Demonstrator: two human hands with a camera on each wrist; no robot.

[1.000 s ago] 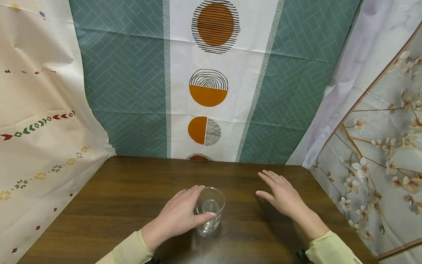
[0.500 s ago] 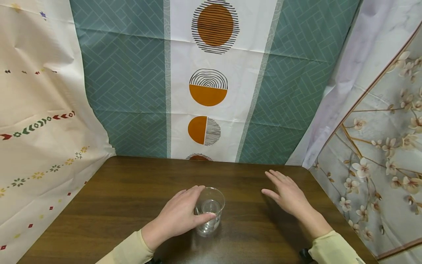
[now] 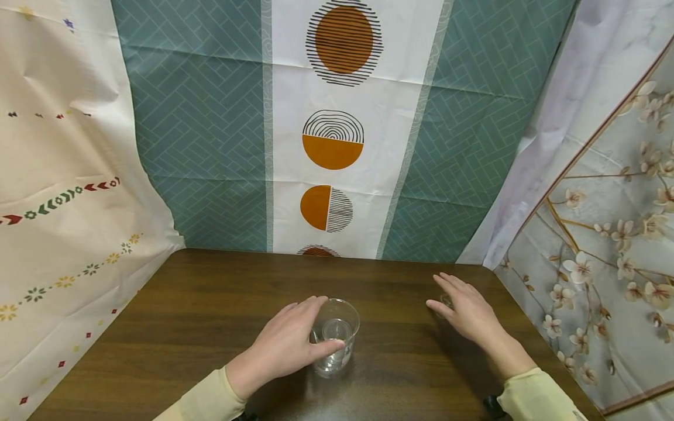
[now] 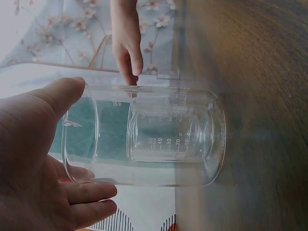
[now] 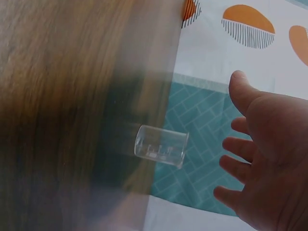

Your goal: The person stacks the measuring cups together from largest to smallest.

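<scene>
My left hand (image 3: pixel 286 339) grips a large clear glass beaker (image 3: pixel 332 365) by its upper part, thumb on one side and fingers on the other. Nested inside, in the left wrist view, is a smaller beaker (image 4: pixel 161 130) with white graduation marks. The large beaker stands upright on the table. To the right, my right hand (image 3: pixel 468 313) hovers over the table with fingers extended and thumb apart, holding nothing. A small clear beaker (image 5: pixel 161 147) stands upright just beyond its fingers in the right wrist view; the head view shows only a sliver of it between thumb and forefinger.
The dark brown wooden table (image 3: pixel 221 292) ends at a teal-and-white patterned cloth (image 3: pixel 210 146) hanging behind. A cream cloth (image 3: pixel 68 234) drapes along the left side, and a floral cloth (image 3: pixel 611 280) borders the right.
My right hand has shifted to the right, and a bit of the small beaker now shows between its thumb and forefinger. The left hand and large beaker have stayed in place.
</scene>
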